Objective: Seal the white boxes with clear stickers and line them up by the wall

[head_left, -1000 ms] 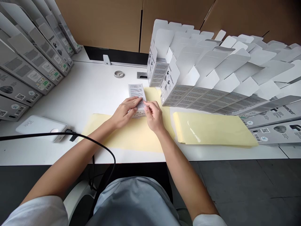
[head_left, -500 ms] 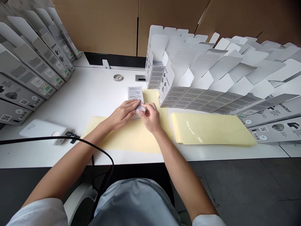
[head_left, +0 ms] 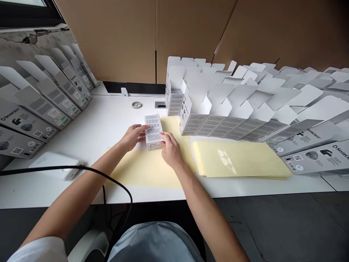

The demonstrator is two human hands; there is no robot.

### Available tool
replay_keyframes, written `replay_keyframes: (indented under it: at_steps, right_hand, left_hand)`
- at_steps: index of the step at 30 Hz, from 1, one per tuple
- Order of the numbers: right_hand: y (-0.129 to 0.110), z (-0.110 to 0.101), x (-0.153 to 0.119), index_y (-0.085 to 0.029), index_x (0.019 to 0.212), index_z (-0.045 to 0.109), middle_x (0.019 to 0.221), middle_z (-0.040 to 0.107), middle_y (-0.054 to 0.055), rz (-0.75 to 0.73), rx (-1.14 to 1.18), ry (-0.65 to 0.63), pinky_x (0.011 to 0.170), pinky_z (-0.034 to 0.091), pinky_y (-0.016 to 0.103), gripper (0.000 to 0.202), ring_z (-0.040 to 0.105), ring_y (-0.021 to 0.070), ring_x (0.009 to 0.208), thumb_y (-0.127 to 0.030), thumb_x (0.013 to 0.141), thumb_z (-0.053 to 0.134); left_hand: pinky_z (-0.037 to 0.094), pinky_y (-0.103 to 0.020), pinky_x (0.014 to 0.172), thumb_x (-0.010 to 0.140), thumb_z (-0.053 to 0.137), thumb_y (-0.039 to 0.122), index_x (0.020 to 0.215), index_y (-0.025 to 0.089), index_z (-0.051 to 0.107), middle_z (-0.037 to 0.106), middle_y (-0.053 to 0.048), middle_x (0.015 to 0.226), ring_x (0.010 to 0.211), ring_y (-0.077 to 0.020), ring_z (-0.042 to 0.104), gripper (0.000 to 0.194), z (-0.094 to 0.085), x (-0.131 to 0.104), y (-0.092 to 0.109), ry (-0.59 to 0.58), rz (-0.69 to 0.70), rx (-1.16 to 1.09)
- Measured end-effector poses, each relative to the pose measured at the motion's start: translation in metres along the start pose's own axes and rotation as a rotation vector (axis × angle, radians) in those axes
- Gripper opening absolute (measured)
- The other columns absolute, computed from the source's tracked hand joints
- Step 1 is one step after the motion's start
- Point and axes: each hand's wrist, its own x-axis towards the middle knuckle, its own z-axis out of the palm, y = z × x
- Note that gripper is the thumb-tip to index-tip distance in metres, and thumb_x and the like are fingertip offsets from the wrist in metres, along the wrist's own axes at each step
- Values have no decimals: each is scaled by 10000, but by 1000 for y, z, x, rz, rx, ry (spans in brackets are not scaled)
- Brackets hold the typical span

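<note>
Head view: one small box point(head_left: 153, 131) is pinched by the right hand point(head_left: 172, 150), nearly closed, and touched by the left hand point(head_left: 133, 137), half open, over one white table point(head_left: 114, 120). Two groups of bigger boxes point(head_left: 215, 125), brown boards point(head_left: 114, 40) and grey floor point(head_left: 272, 222) are seen.

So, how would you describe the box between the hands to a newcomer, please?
Find the white desk. Between left hand and right hand, over yellow paper, is a printed box. Unlike the open boxes at either side, it shows no raised flap.
</note>
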Motion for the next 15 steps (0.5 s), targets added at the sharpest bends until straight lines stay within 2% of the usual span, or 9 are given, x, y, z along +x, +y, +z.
replay_keyframes:
  at_steps: [2, 5, 9, 11, 13, 15]
  right_hand:
    - [-1, 1, 0, -181, 1216, 599, 1269, 611, 162, -11, -24, -2, 934, 592, 404, 383, 621, 255, 1180, -71, 913, 392]
    - [-4, 2, 0, -206, 1148, 626, 1269, 627, 141, -25, -23, -9, 948, 585, 415, 345, 624, 246, 1174, -101, 944, 368]
    - [-9, 0, 1, -198, 1017, 660, 1250, 641, 150, -16, 60, 36, 991, 551, 437, 254, 622, 252, 1180, -224, 983, 410]
    - [-12, -1, 3, -182, 1022, 667, 1325, 600, 174, 94, 127, 99, 976, 553, 450, 233, 589, 285, 1236, -359, 950, 535]
    - [-14, 0, 4, -181, 1157, 640, 1339, 607, 167, 254, 254, 133, 917, 582, 427, 374, 601, 290, 1230, -448, 895, 624]
    - [-15, 0, 5, -198, 1296, 580, 1264, 678, 119, 357, 418, 85, 884, 597, 388, 476, 660, 258, 1151, -461, 901, 617]
  left_hand:
    - [586, -395, 789, 671, 837, 387, 970, 89, 699, 721, -170, 957, 877, -267, 704, 444, -1, 4, 7, -10, -44, -15]
    - [586, -377, 757, 697, 812, 351, 924, 87, 725, 731, -176, 930, 821, -255, 702, 359, 2, 6, 11, -43, -119, -29]
    - [568, -352, 708, 662, 847, 358, 904, 76, 742, 738, -170, 950, 788, -248, 696, 386, 9, 3, 7, -82, -171, -2]
    - [539, -326, 670, 667, 842, 442, 917, 83, 748, 739, -146, 922, 756, -225, 679, 447, 11, 0, 2, -79, -160, 39]
    - [507, -314, 640, 692, 800, 540, 914, 93, 753, 735, -127, 877, 729, -215, 659, 502, 12, -2, -3, -68, -126, 101]
    - [481, -315, 620, 712, 753, 611, 889, 96, 755, 725, -117, 823, 701, -216, 640, 545, 12, -4, -7, -56, -93, 161]
